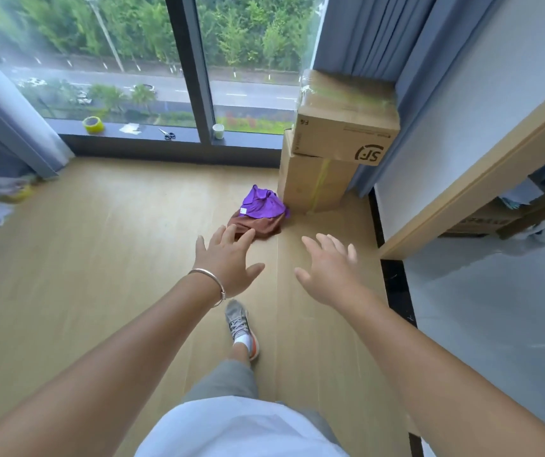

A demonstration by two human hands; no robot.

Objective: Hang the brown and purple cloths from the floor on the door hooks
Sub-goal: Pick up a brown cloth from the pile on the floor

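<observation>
Boxes point(330, 153) just beside cloths point(259, 214)

A lived-in room of a home or flat, partly used for storage. It has a pale wood-look floor point(99, 258), a tall window point(132, 61) looking down on a road and trees, and blue-grey curtains point(373, 37) at both sides. Taped cardboard boxes point(337, 133) are stacked in the corner, and tape point(93, 124) and scissors point(167, 134) lie on the sill.
</observation>
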